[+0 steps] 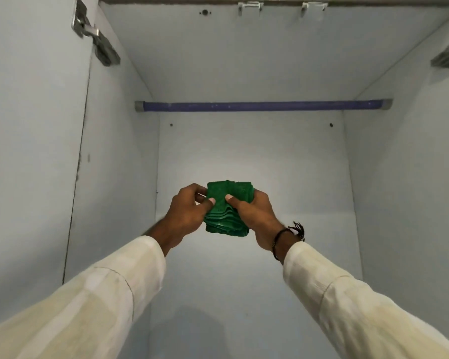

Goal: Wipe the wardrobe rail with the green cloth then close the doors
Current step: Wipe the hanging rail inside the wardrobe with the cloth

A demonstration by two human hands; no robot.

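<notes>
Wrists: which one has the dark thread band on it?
The right hand wrist carries the dark thread band, with a frayed knot sticking out. The left hand wrist is bare. Both hands grip the folded green cloth.

- One view only, from a camera worn on the person's head.
- It faces forward and tilts upward into the open wardrobe (244,156), with the rail (262,106) crossing above centre.
- It sits close: sleeves (94,301) fill the lower corners.
- Wide-angle lens bends the side walls outward.
</notes>
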